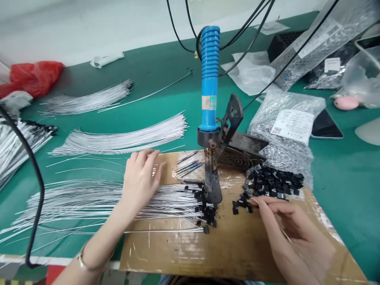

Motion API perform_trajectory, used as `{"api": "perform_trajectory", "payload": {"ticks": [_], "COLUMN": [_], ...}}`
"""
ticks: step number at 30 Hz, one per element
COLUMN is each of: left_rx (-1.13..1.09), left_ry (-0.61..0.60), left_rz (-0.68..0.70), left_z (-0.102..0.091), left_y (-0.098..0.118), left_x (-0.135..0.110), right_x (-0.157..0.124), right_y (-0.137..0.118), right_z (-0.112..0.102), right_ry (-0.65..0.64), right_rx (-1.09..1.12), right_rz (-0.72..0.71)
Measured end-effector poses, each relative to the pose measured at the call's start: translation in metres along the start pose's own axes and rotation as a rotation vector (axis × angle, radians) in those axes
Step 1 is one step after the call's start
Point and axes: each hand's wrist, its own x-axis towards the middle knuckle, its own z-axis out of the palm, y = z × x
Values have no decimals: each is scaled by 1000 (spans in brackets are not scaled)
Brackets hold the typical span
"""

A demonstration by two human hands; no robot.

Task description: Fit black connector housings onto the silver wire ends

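My left hand is above a bundle of silver-white wires, its fingers loosely bent and apart, and I see nothing held in them. Black connectors cap the wires' right ends. My right hand is closed in a pinch on a thin, light-coloured pick-like piece, mostly hidden by the fingers. Its fingertips are beside a few loose black connectors, close to a larger pile. Between my hands stands a blue-handled soldering iron, tip down, in a metal holder.
A brown board lies on the green table. More wire bundles rest at the left and back. A small fan, bubble-wrap bags and a phone are at right. A black cable hangs at left.
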Motion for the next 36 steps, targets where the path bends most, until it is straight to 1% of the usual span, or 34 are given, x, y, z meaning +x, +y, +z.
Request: {"api": "perform_trajectory", "payload": {"ticks": [3, 5, 7, 9, 13, 15, 18, 23, 25, 28, 30, 31, 34, 36], "left_rx": [83, 111, 119, 112, 64, 25, -59, -274, -351, -437, -488, -519, -655, -745], "left_ry": [-57, -98, -130, -154, -164, -142, -83, 26, 56, 72, 41, -1, -204, -330], "left_rz": [31, 61, 85, 96, 81, 51, -26, -211, -282, -364, -395, -400, -382, -365], "left_z": [25, 37, 44, 47, 43, 39, 30, 20, 15, 0, -17, -27, -58, -72], "left_y": [-33, -45, -51, -53, -56, -57, -56, -47, -43, -38, -37, -37, -35, -31], "left_x": [28, 41, 50, 55, 59, 58, 56, 53, 53, 49, 44, 39, 21, 6], "right_x": [-1, 0, 1, 1, 2, 2, 3, 0, -2, 0, 4, 5, 5, -1], "right_y": [5, 8, 9, 9, 8, 9, 10, 10, 10, 8, 7, 7, 2, -4], "right_z": [2, 4, 5, 5, 3, 1, 0, 3, 4, 3, 1, 0, -3, -3], "right_ry": [-37, -37, -41, -44, -42, -52, -101, -53, -62, -45, -27, -13, -23, -90], "right_rx": [9, 26, 40, 36, 5, -2, 20, 37, 38, 56, 52, 53, 88, 133], "right_rz": [-17, -43, -68, -76, -79, -88, -112, -38, -36, -49, -39, -32, -1, 39]}}
